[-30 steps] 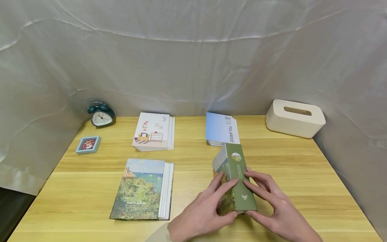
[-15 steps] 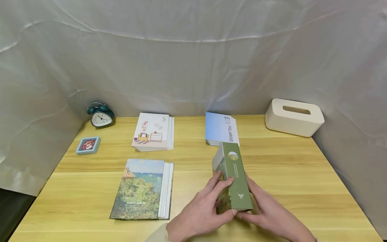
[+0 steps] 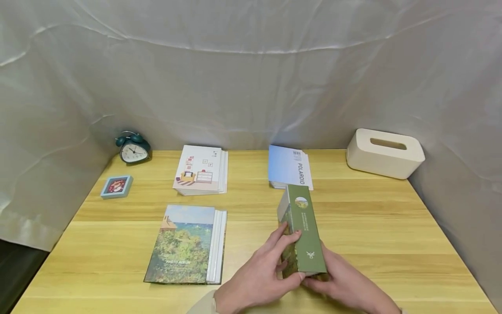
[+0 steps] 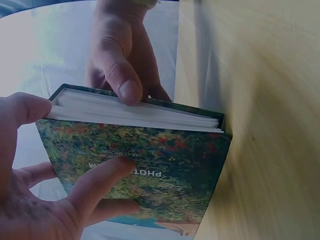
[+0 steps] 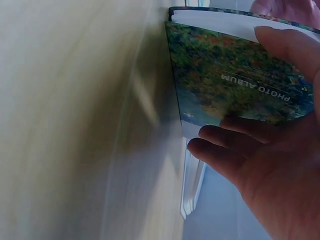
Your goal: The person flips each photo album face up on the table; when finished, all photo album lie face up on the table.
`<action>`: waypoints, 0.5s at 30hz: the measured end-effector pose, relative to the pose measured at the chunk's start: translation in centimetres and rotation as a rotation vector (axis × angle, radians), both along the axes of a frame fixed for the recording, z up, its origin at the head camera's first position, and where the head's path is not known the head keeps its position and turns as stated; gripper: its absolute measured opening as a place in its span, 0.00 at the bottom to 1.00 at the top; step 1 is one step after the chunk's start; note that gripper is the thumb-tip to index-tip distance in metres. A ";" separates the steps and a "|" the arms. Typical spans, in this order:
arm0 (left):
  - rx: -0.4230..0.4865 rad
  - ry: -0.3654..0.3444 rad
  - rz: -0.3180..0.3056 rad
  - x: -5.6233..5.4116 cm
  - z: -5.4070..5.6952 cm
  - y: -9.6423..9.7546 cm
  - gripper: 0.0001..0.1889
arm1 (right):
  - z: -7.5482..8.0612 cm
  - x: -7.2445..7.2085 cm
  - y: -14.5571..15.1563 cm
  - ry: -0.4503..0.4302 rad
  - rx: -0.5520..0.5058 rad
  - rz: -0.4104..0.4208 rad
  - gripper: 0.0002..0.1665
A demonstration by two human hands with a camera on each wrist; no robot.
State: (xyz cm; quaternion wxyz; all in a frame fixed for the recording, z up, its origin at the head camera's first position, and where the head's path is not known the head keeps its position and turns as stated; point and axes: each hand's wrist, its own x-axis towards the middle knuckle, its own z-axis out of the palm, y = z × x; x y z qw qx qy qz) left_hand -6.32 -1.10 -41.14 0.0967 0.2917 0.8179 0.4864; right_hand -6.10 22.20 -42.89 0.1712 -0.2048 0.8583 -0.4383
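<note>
A photo album (image 3: 307, 231) stands on edge at the front right of the table, its green spine facing up. Painted foliage covers its front (image 4: 125, 150), and white page ends show in the left wrist view. My left hand (image 3: 255, 277) holds it from the left, fingers spread over the cover and thumb at the near end. On the other side my right hand (image 3: 349, 281) grips it, fingers against the far cover (image 5: 225, 70) and thumb (image 5: 287, 45) by the page ends. Most right-hand fingers are hidden in the head view.
Another photo album (image 3: 182, 244) lies flat at the left. Behind are a white illustrated album (image 3: 200, 168) and a blue-and-white POLAROID album (image 3: 288, 165). An alarm clock (image 3: 134, 150), small framed picture (image 3: 117, 187) and white tissue box (image 3: 384, 152) stand near the edges.
My right fingers have slid off the spine and down along the album's right side. The album's spine has shifted slightly left and turned more upward. My left hand keeps nearly the same place.
</note>
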 end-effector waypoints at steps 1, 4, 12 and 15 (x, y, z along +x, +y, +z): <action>0.014 -0.012 -0.004 0.0 0.0 0.0 0.37 | 0.0 0.0 0.0 -0.004 0.002 -0.002 0.58; 0.008 0.013 -0.008 0.0 0.0 -0.2 0.38 | 0.0 0.2 -0.1 0.015 0.018 -0.010 0.57; 0.089 -0.027 -0.060 0.1 -0.2 -0.4 0.37 | 0.1 0.5 -0.2 0.138 0.063 -0.022 0.50; 0.127 -0.046 -0.072 0.1 -0.3 -0.4 0.37 | 0.2 0.6 -0.3 0.140 0.066 -0.029 0.50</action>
